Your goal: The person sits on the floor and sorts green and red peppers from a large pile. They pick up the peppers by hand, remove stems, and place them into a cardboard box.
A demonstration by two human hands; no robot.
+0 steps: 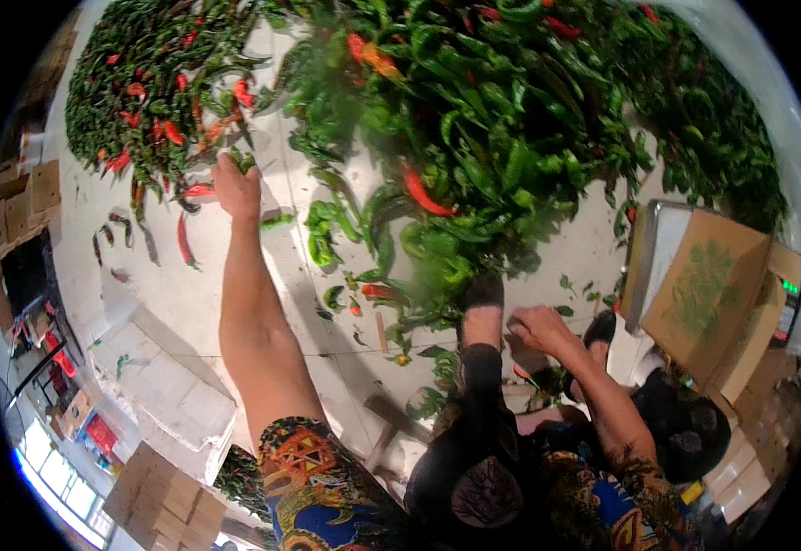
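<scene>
My left hand [237, 184] reaches out to the near edge of a pile of mixed dark green and red peppers [145, 103]. Its fingers are closed around a green pepper [242, 160], which partly shows beyond the thumb. A red pepper [199, 189] lies on the floor just beside that hand. My right hand [543, 329] hangs above the floor by my dark shoe [484, 293], fingers curled and palm side hidden. A heap of larger green peppers [497, 131] spreads in front of me, with one long red pepper [426, 189] on it.
At right, a cardboard box flap [707, 303] covers part of a metal-platform scale [662, 237] with a lit display [791, 288]. A white foam box [163, 386] stands at left, near cardboard boxes [163, 499]. Loose peppers [324, 234] dot the pale floor [283, 268].
</scene>
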